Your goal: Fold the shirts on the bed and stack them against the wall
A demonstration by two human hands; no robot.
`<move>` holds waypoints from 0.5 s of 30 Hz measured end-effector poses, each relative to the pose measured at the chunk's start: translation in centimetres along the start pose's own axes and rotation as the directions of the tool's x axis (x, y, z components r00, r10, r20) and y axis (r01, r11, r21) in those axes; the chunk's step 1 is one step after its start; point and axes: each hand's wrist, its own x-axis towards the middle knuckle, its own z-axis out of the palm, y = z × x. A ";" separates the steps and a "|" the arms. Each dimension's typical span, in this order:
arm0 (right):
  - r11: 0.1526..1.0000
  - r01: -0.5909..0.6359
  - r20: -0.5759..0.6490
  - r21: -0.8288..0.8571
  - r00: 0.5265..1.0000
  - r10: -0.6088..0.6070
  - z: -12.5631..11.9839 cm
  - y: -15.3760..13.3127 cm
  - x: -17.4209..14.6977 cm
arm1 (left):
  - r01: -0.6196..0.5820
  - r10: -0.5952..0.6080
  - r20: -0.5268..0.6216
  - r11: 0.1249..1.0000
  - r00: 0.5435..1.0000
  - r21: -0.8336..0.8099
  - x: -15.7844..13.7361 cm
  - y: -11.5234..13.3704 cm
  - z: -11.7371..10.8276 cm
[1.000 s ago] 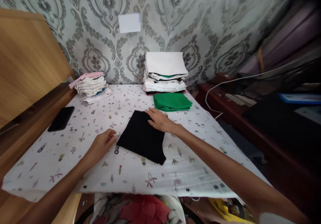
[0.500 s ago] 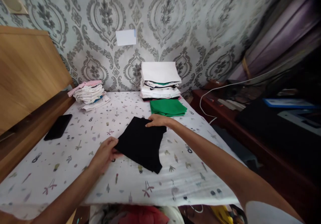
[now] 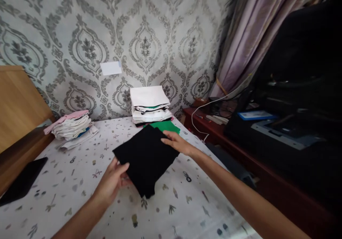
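A folded black garment (image 3: 146,157) is held up between both hands, tilted over the printed sheet (image 3: 88,203). My left hand (image 3: 113,178) grips its left edge, thumb on top and the other fingers underneath. At the upper right edge, my right hand (image 3: 176,141) pinches the cloth, its thumb partly hidden. Just behind the garment lies a folded green cloth (image 3: 167,126), partly covered by it. A tall stack of folded clothes (image 3: 150,103), white on top, stands against the wall behind the green cloth.
At the back left sits a looser pile of white and pink clothes (image 3: 73,126). A dark phone or tablet (image 3: 25,178) lies by the wooden headboard (image 3: 21,105). On the right, a dark red desk (image 3: 193,117) carries a white cable (image 3: 193,121) and a black bag-like object (image 3: 288,100).
The black garment has been lifted off the sheet and tilted, now overlapping the green cloth. Both hands have kept hold of it. The view has swung right and up.
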 end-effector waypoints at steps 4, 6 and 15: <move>0.994 0.075 -0.256 0.075 0.965 -0.053 -5.0 1.1 1.6 | -0.248 0.247 0.029 0.964 0.969 0.099 7.3 5.1 4.1; 0.998 0.068 -0.383 0.017 0.922 -0.056 -7.1 2.3 3.1 | -0.310 0.306 0.052 0.944 0.950 0.111 11.5 6.8 6.2; 0.912 -0.321 -0.579 -0.255 0.806 0.122 -9.3 11.5 8.0 | -0.048 0.084 -0.172 0.978 0.982 0.201 23.1 0.9 9.6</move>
